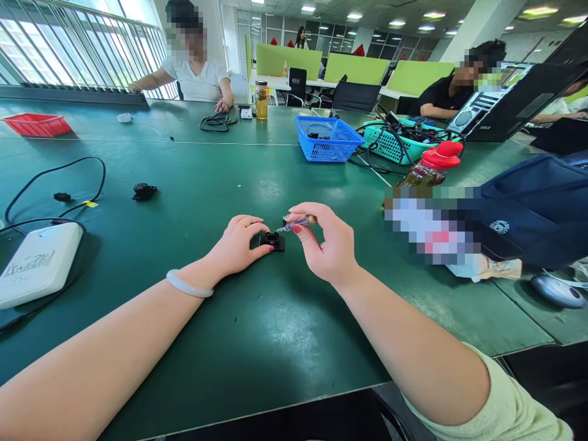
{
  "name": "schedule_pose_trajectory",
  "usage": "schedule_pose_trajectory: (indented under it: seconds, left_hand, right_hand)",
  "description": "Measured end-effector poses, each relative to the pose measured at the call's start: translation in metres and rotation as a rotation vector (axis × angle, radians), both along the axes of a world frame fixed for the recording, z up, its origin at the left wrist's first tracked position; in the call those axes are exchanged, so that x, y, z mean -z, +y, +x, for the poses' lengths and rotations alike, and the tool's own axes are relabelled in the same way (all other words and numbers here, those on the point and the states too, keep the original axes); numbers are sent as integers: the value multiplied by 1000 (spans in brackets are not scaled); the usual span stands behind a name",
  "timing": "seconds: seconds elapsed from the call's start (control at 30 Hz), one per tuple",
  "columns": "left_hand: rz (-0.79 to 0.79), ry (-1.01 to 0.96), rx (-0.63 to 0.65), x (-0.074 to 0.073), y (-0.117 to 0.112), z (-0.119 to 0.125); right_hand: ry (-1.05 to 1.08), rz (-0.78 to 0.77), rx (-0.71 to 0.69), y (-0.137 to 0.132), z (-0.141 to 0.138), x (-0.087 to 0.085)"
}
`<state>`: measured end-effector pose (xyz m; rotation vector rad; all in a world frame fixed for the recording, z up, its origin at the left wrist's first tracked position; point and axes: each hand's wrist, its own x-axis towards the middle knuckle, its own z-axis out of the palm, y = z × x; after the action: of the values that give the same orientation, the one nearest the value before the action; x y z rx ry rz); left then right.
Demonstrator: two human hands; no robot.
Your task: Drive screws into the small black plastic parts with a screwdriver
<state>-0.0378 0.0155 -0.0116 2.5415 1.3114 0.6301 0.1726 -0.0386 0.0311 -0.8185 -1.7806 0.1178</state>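
Observation:
My left hand (236, 245) rests on the green table (229, 343) with its fingers pinched on a small black part (272, 241), holding it down. My right hand (324, 242) is closed around a small screwdriver (297, 224) with a clear handle; its tip points down-left to the black part. A pale bangle sits on my left wrist.
Another small black part (144, 191) lies to the left, near a black cable (55, 177) and a white device (39, 262). A blue basket (327, 139), a teal basket with cables (390, 144), a red-capped bottle (429, 168) and a dark blue bag (528, 208) stand right. Two people sit across.

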Motion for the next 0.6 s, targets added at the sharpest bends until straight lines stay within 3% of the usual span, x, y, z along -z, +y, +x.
schedule_pose_trajectory:
  seconds: [0.27, 0.4, 0.6]
  left_hand:
    - [17, -18, 25, 2, 0, 0]
    - [18, -33, 53, 0, -1, 1]
    - [0, -34, 101, -4, -2, 1]
  right_hand:
    - [-28, -62, -65, 7, -2, 6]
    - [-67, -185, -106, 10, 0, 7]
    - [9, -253, -147, 12, 0, 10]
